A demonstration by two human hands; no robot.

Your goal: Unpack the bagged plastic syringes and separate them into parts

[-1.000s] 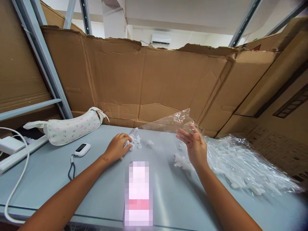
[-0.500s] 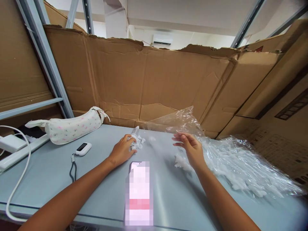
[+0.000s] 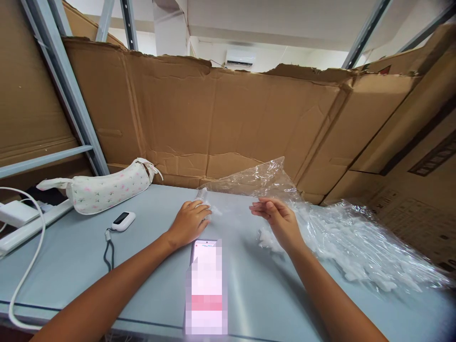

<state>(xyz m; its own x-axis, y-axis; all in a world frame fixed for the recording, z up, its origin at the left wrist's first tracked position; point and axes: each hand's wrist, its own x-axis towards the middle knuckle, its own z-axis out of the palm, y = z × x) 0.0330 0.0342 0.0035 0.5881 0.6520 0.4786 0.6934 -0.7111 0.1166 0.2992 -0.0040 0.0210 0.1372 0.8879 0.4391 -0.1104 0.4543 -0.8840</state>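
Fingers of the left hand (image 3: 188, 222) lie slightly apart beside blurred white pieces (image 3: 215, 210), perhaps keeping them gathered. Right hand (image 3: 280, 222) has fingers together near 1 clear bag (image 3: 276, 176); any grip, cannot tell.

Readable text: none that can be made out with certainty
Large carton (image 3: 402, 209), right side: rows of dark print — faint, blurred
Dark printed band (image 3: 432, 154) on that carton: slanted block letters, unclear
Red mark (image 3: 384, 70) near the top edge: wording illegible
Phone (image 3: 206, 285): screen pixelated — tiny marks at top, too small
White device (image 3: 123, 222): dark display, nothing legible
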